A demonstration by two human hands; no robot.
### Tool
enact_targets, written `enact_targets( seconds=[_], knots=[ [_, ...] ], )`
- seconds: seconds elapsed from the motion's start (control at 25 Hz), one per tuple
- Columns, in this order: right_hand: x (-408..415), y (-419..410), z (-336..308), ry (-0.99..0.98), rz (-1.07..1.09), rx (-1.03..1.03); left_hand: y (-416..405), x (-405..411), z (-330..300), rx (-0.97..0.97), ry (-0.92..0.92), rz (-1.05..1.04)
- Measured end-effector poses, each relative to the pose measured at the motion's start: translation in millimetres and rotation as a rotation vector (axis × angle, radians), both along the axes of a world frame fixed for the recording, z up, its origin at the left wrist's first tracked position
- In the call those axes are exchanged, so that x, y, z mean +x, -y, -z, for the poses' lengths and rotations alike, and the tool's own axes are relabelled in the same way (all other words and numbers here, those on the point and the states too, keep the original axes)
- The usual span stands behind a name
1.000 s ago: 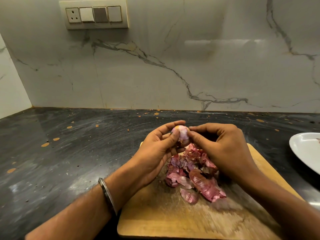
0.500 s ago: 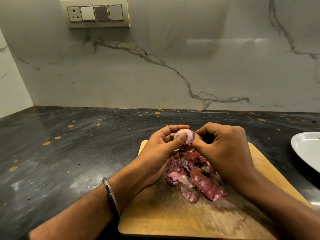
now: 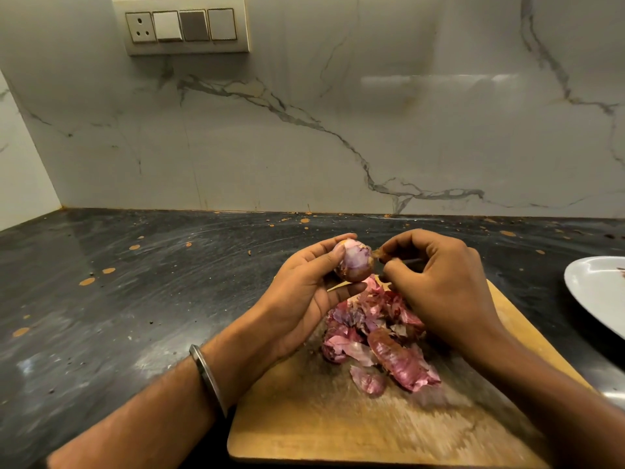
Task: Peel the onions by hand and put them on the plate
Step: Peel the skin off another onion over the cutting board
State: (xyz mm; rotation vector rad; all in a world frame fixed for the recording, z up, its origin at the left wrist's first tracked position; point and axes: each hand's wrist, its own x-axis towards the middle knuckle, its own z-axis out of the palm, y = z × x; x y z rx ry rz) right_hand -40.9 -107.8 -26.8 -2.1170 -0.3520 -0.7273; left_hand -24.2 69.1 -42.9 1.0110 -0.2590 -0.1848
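Observation:
A small purple-white onion, partly peeled, sits in the fingertips of my left hand, held above the far end of the wooden cutting board. My right hand is just right of the onion and pinches a brownish scrap of skin at the onion's right tip. A heap of pink and red onion peels lies on the board beneath both hands. The white plate shows at the right edge, partly cut off.
The board lies on a dark stone counter speckled with small flecks. A marble wall closes the back, with a switch panel at the upper left. A metal bangle circles my left wrist.
My right hand has drawn slightly right from the onion, tugging a scrap of skin at its tip. My left hand has turned the onion, showing more of its pale surface.

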Motion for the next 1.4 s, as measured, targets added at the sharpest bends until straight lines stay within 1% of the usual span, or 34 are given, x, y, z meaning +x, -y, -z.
enact_targets(
  seconds=[0.28,0.48,0.6,0.68,0.76,0.92,1.12,1.24,1.4],
  knots=[
    [-0.6,-5.5,1.2,-0.06,-0.083,-0.035,-0.8,0.8,1.7,0.038,-0.006,-0.063],
    [1.0,-2.8,3.6,-0.093,-0.095,-0.146,-0.9,0.4,3.0,0.021,0.019,-0.078],
    [1.1,-2.1,2.2,-0.036,-0.102,-0.054,-2.2,-0.3,3.0,0.069,0.046,-0.098],
    [-2.1,-3.3,0.0,-0.013,-0.165,0.017,-2.2,-1.7,4.2,0.095,0.067,-0.071],
    [-5.3,-4.2,-1.3,0.01,-0.203,0.036,-1.4,-2.6,5.2,0.094,0.078,-0.024],
    [-3.0,-0.9,-0.2,0.062,-0.17,0.057,-1.9,-2.0,3.6,0.089,0.094,0.021],
    [-3.7,-2.3,1.9,0.104,-0.182,0.017,-2.6,-1.2,4.3,0.105,0.089,-0.023],
    [-3.5,-1.9,2.2,0.158,-0.16,-0.051,-2.2,-1.3,4.9,0.097,0.09,-0.027],
    [-5.5,-3.0,1.4,0.215,-0.136,-0.138,0.1,-2.3,7.6,0.137,0.101,-0.032]
  ],
)
